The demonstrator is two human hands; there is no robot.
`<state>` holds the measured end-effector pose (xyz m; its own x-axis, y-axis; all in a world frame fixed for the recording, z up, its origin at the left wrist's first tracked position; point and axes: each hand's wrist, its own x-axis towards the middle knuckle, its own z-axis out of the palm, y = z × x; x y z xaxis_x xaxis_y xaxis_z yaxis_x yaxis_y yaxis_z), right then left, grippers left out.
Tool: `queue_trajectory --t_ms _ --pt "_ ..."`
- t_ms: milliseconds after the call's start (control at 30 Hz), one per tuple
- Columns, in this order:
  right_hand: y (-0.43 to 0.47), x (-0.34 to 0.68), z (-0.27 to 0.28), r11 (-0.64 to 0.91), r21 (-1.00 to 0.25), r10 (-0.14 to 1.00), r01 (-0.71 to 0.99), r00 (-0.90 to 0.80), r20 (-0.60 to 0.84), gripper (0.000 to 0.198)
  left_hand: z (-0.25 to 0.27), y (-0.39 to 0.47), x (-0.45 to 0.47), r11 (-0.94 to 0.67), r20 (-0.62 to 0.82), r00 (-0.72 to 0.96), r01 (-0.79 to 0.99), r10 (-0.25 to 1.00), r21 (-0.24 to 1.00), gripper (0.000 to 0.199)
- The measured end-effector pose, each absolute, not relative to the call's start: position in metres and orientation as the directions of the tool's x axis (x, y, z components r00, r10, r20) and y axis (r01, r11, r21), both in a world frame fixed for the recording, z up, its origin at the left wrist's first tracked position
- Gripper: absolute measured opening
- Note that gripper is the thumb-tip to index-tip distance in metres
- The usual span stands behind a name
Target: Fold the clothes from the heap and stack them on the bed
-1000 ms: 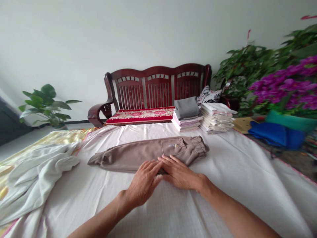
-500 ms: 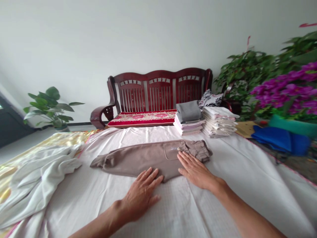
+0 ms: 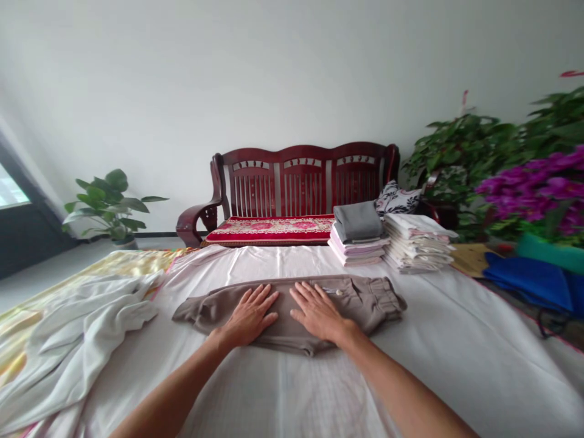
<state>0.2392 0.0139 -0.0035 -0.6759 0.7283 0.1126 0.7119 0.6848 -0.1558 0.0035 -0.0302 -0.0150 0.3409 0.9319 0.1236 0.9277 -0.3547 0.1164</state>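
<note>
A pair of brown trousers lies lengthwise across the white sheet, folded so the legs lie together. The gathered waistband is at the right and the cuffs are at the left. Flat on the middle of the fabric rests my left hand, fingers stretched out. My right hand also lies flat on the trousers, just left of the pocket trim, fingers spread. Neither hand grips the cloth.
Behind the trousers stand two folded stacks, one topped with dark grey cloth, the other of whitish garments. Crumpled pale clothing lies at left. A red wooden bench is beyond; purple flowers and blue cloth are right.
My left hand has moved from the trousers' near edge up onto their middle. My right hand has slid left from near the waistband. The camera view has tilted slightly upward.
</note>
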Motion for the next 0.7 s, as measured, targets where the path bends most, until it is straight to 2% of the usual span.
queue_trajectory --t_ms 167,333,400,467,567,700 --pt "0.041 0.292 -0.017 0.592 -0.037 0.795 0.805 -0.576 0.189 0.061 -0.018 -0.042 -0.045 -0.269 0.138 0.269 0.963 0.953 -0.022 0.060" --pt "0.053 0.316 -0.022 0.529 -0.057 0.832 0.846 -0.505 0.231 0.061 -0.009 -0.048 -0.077 -0.121 0.166 0.134 0.989 0.977 -0.087 0.057" --pt "0.055 0.318 -0.014 0.539 -0.094 0.832 0.837 -0.512 0.212 0.057 -0.004 -0.045 -0.088 -0.069 0.135 0.074 0.997 0.988 -0.041 0.054" --pt "0.058 0.321 0.001 0.542 -0.130 0.835 0.830 -0.514 0.195 0.051 0.001 -0.038 -0.101 -0.056 0.083 0.052 0.997 0.995 0.055 0.053" --pt "0.066 0.334 0.028 0.494 -0.118 0.860 0.861 -0.464 0.213 0.042 0.006 -0.021 -0.120 -0.077 0.064 0.066 0.979 0.996 0.189 0.051" --pt "0.084 0.363 0.051 0.381 -0.135 0.925 0.915 -0.374 0.070 0.027 0.015 -0.003 -0.133 -0.074 0.070 0.059 0.970 0.996 0.233 0.049"
